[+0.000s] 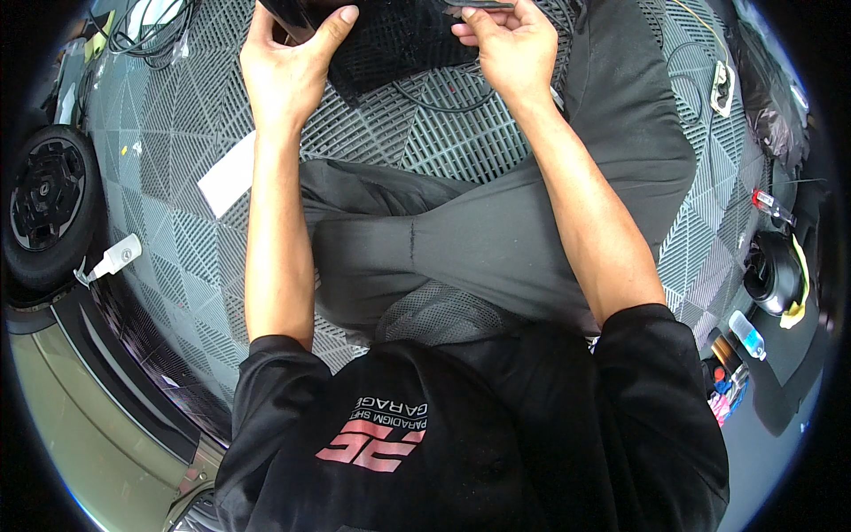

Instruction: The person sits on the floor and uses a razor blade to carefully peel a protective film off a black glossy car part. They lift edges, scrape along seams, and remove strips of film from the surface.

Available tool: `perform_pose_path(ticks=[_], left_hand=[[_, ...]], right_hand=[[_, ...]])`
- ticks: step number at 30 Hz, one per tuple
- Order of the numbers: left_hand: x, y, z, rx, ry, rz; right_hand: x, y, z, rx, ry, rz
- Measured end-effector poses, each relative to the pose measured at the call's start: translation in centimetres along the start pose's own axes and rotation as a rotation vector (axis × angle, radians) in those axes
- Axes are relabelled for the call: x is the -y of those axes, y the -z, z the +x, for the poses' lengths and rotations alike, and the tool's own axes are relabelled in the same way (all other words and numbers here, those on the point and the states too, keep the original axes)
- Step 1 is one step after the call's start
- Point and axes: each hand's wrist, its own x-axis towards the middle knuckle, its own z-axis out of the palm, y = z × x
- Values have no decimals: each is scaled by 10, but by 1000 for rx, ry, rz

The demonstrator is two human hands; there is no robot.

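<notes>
At the top edge, my left hand (288,75) grips a glossy black curved piece (292,12), its thumb lying along the near side and its fingers mostly hidden behind. My right hand (519,53) pinches a thin, dark grey strip-like item (486,5) between thumb and fingers; the frame's edge cuts off part of it. Between the hands lies a shiny black sheet-like piece (399,49), and I cannot tell whether it joins the curved one. A black cable (448,108) loops below it. Under my hands are my crossed legs in dark trousers.
White paper (228,175) lies on the grey grid floor beside my left forearm. Farther left are a wheel (49,199), a white spray bottle (115,255), coiled cables (146,40) and a green car panel (89,417). To the right are a black plastic bag (771,106) and a clear bottle (747,335).
</notes>
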Motion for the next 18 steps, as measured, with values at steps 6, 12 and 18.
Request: perform_pose_path(ticks=[6,12,18], left_hand=[[1,0,0,11,8,-30],[3,-1,0,1,4,-44],[4,-1,1,4,-8,-56]], right_hand=[[-1,0,-1,9,13,12],[2,-1,-1,7,30,-7],[6,-1,-1,7,-9,-7]])
